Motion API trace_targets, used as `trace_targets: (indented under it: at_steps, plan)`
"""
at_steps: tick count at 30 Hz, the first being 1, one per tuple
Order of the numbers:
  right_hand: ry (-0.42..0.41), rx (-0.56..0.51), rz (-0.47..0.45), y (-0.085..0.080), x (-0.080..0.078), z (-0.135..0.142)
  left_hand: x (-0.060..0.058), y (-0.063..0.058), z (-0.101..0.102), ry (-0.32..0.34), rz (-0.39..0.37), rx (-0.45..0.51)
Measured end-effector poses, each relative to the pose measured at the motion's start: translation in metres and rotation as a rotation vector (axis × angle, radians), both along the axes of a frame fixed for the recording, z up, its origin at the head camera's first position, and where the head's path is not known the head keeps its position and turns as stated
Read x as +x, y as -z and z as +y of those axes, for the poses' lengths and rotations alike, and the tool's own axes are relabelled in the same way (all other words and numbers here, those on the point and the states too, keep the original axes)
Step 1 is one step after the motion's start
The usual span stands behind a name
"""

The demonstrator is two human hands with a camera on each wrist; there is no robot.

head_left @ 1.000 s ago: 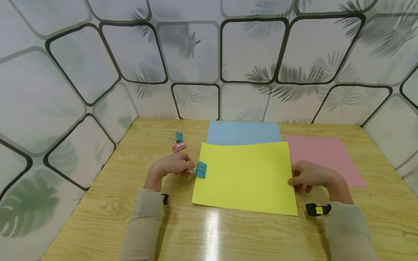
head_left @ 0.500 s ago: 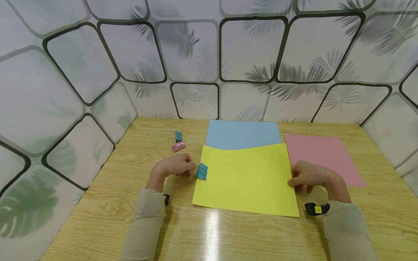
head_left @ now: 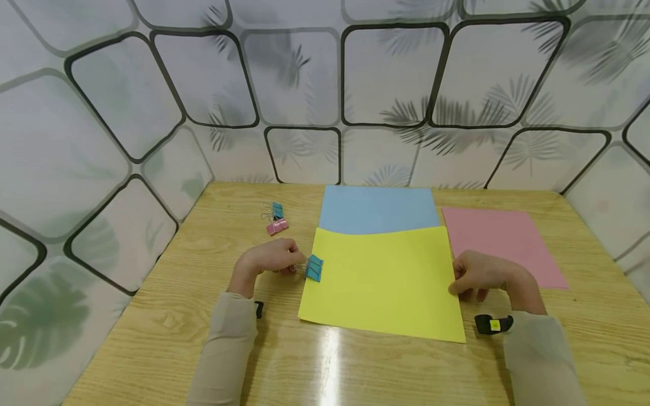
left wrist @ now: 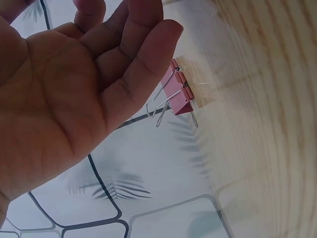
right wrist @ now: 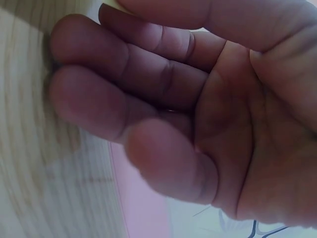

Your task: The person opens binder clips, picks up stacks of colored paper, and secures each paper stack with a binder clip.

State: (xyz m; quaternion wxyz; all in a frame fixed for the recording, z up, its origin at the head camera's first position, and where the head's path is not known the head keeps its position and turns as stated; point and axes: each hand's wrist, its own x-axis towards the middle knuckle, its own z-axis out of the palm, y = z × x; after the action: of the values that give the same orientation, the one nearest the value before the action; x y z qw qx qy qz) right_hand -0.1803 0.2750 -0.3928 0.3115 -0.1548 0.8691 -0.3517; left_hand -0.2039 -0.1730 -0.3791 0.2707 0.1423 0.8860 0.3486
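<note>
Head view: left hand (head_left: 269, 258), fingers pinching a teal clip (head_left: 314, 268) by its wire handles; teal clip, on left edge of yellow sheet (head_left: 383, 285), could slip off if tugged; yellow sheet, bowed over worktop (head_left: 396, 372), could crease under uneven tension; right hand (head_left: 482, 274), fingers pinching the sheet's right edge.

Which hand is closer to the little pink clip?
Left. The left hand is just on the near side of the pink clip; the right hand is farther off, at the right edge of the yellow paper.
</note>
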Motion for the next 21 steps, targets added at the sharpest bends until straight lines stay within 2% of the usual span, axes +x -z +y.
trace_targets:
  at_steps: [7,17,21]
  plan:
    - [-0.003,0.028,0.011,0.0008,0.0012,0.0006,0.0004,-0.0009,0.0015,-0.012,-0.035,-0.006]
    - [-0.018,0.033,0.001,0.002,0.002,0.0009,0.0014,-0.0017,0.0018,0.009,-0.005,-0.046]
    - [-0.033,0.01,-0.034,0.004,0.0022,0.0027,0.0022,-0.0025,0.0018,0.013,-0.009,-0.061]
